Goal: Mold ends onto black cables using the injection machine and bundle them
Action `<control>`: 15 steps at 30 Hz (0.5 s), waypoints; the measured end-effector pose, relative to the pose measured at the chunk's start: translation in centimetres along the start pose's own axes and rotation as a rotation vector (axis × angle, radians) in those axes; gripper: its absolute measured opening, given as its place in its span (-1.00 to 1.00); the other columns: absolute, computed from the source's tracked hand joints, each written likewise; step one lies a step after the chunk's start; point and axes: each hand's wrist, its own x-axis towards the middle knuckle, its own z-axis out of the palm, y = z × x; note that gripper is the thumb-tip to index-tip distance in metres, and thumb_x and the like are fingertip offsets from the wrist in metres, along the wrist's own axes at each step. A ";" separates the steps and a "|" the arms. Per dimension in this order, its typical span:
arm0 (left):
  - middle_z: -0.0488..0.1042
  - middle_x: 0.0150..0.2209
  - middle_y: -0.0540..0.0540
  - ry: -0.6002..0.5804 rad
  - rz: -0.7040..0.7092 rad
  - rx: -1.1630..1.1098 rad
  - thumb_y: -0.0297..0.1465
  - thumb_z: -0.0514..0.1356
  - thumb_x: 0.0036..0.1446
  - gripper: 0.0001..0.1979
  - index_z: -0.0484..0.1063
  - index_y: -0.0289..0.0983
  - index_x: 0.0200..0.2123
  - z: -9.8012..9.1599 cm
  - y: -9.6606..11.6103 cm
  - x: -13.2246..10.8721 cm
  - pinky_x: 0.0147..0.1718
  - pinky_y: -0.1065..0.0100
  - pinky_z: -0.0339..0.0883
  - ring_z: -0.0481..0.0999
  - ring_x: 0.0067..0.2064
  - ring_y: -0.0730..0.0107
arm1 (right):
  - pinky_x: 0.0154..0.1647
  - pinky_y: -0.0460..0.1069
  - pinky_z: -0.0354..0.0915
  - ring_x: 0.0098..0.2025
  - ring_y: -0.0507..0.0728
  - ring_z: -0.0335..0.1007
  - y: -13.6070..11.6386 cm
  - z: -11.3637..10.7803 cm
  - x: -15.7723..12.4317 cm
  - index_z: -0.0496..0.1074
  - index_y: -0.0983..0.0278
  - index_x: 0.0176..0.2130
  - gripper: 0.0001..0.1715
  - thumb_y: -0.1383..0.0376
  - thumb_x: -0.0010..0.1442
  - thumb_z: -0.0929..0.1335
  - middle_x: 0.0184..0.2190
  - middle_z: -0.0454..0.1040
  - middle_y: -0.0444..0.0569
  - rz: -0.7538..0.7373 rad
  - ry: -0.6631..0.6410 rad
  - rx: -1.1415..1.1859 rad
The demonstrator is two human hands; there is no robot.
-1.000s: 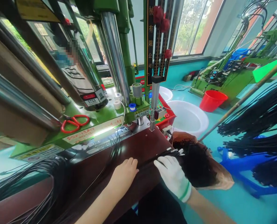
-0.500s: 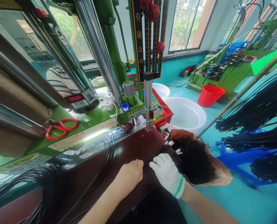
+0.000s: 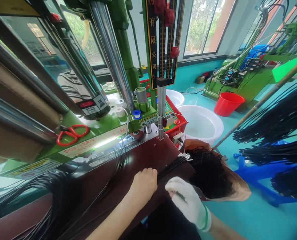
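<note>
A bundle of black cables (image 3: 175, 164) with white and silvery tips lies across the dark red tabletop (image 3: 143, 153), its tips near the right edge. My bare left hand (image 3: 144, 181) is closed around the bundle's lower end, its knuckles up. Lower right, just past the table's edge, my right hand (image 3: 187, 201) wears a white glove with a green cuff. Its fingers curl in toward the thumb, apart from the bundle; what they pinch, if anything, is hidden. More thin black cables (image 3: 119, 156) run from the machine's lit mould area down over the table.
A green press machine (image 3: 113, 133) stands along the back, red-handled scissors (image 3: 72, 135) on its ledge. Thick black cable coils (image 3: 53, 186) lie at left. Right of the table are a brown sack (image 3: 238, 190) of black material, a white basin (image 3: 203, 120) and hanging black cables (image 3: 276, 116).
My right hand has drawn back from the cables, down and to the right, fingers now curled. The bundle's tips show more fully together. My left hand stays closed near the same spot.
</note>
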 end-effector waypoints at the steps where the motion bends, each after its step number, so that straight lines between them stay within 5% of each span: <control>1: 0.42 -0.34 -0.20 0.010 -0.019 -0.025 -0.61 -0.13 0.05 -0.75 0.31 -0.37 -0.31 -0.2 0.0 -0.2 -0.40 0.25 0.30 0.47 -0.30 0.14 | -0.29 0.01 0.27 -0.34 0.06 0.29 0.0 0.2 0.1 0.38 0.31 -0.24 -0.82 0.32 0.19 0.23 -0.37 0.34 0.00 0.115 -0.032 0.199; 4: 0.43 -0.37 -0.18 0.022 -0.057 -0.191 -0.55 -0.14 0.11 -0.77 0.26 -0.37 -0.23 -0.9 -0.1 -1.5 -0.42 0.30 0.27 0.47 -0.37 0.20 | -0.26 0.06 0.30 -0.32 0.07 0.35 0.1 0.9 1.4 0.33 0.31 -0.13 -0.68 0.17 0.16 0.29 -0.36 0.36 0.00 0.421 -0.171 0.819; 6: 0.43 -0.40 -0.15 0.074 -0.048 -0.334 -0.51 -0.13 0.12 -0.78 0.23 -0.33 -0.21 -0.7 0.1 -2.9 -0.42 0.31 0.25 0.46 -0.40 0.23 | -0.13 0.11 0.26 -0.19 0.12 0.36 -0.1 1.1 3.0 0.29 0.28 -0.03 -0.53 0.14 0.10 0.35 -0.23 0.39 0.05 0.424 -0.213 1.054; 9: 0.44 -0.39 -0.16 0.209 -0.082 -0.559 -0.45 -0.11 0.12 -0.77 0.22 -0.28 -0.16 1.1 0.7 -5.2 -0.39 0.30 0.23 0.44 -0.40 0.24 | 0.05 0.19 0.13 -0.02 0.19 0.29 -0.9 1.1 5.6 0.24 0.24 0.06 -0.44 0.15 0.09 0.36 -0.07 0.37 0.10 0.277 -0.129 1.153; 12: 0.43 -0.37 -0.16 0.282 -0.224 -0.881 -0.36 -0.07 0.12 -0.73 0.22 -0.25 -0.11 3.7 1.2 -7.5 -0.32 0.28 0.23 0.44 -0.32 0.22 | 0.02 0.21 0.16 -0.12 0.19 0.38 -2.1 0.9 7.7 0.36 0.31 -0.06 -0.63 0.20 0.16 0.29 -0.20 0.47 0.09 0.221 -0.117 1.125; 15: 0.40 -0.45 -0.05 0.060 -0.230 -1.313 -0.34 0.02 0.07 -0.83 0.26 -0.23 -0.25 4.9 1.1 -9.2 -0.41 0.39 0.21 0.41 -0.42 0.38 | -0.13 0.16 0.28 -0.28 0.19 0.45 -2.8 1.5 8.5 0.46 0.41 -0.23 -0.68 0.23 0.18 0.26 -0.36 0.51 0.12 0.213 -0.316 1.059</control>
